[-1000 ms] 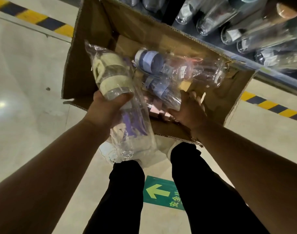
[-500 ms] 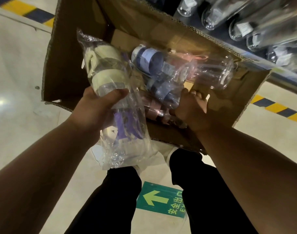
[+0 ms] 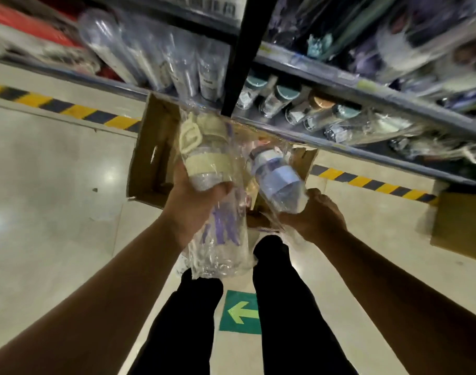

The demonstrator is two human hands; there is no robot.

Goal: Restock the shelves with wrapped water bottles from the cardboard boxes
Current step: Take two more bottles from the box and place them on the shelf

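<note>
Both hands are in the middle of the frame, above the open cardboard box (image 3: 150,161) on the floor. Left hand (image 3: 193,207) grips a wrapped water bottle with a cream lid (image 3: 204,158); its loose clear wrap hangs down below the hand. Right hand (image 3: 316,217) grips the body of a wrapped bottle with a pale blue lid (image 3: 276,180), tilted, the lid toward the upper left. Behind the box, at the top of the frame, the shelves (image 3: 367,90) carry many wrapped bottles (image 3: 280,100). A green arrow sign (image 3: 241,312) lies on the floor between the person's legs. Another cardboard box (image 3: 460,226) stands at the right edge.
</note>
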